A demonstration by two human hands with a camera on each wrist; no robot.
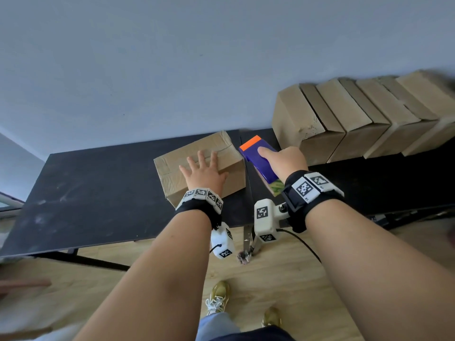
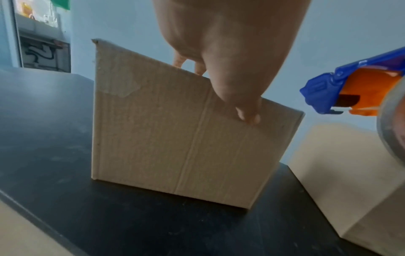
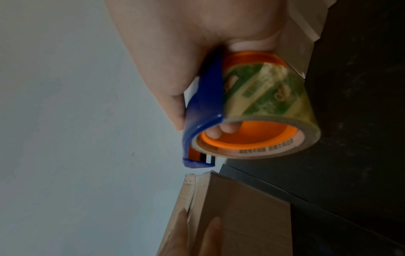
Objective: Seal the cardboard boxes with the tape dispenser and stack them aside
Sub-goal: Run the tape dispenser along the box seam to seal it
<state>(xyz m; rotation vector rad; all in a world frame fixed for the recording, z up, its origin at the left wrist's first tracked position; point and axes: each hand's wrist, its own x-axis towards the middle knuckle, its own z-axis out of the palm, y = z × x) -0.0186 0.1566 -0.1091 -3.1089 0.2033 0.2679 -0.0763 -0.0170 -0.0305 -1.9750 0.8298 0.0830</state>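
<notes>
A brown cardboard box (image 1: 199, 166) sits on the black flat surface (image 1: 98, 193) under the left hand (image 1: 204, 173), which lies flat on its top. Just right of it, the right hand (image 1: 285, 163) holds a blue-and-orange plastic tape dispenser (image 1: 258, 158) above the surface. Beyond and right of the right hand, a row of brown sealed cardboard boxes (image 1: 357, 119) leans against the wall.

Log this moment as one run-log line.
left hand flat on cardboard box | right hand grips tape dispenser | dispenser beside box | seam untaped
</notes>
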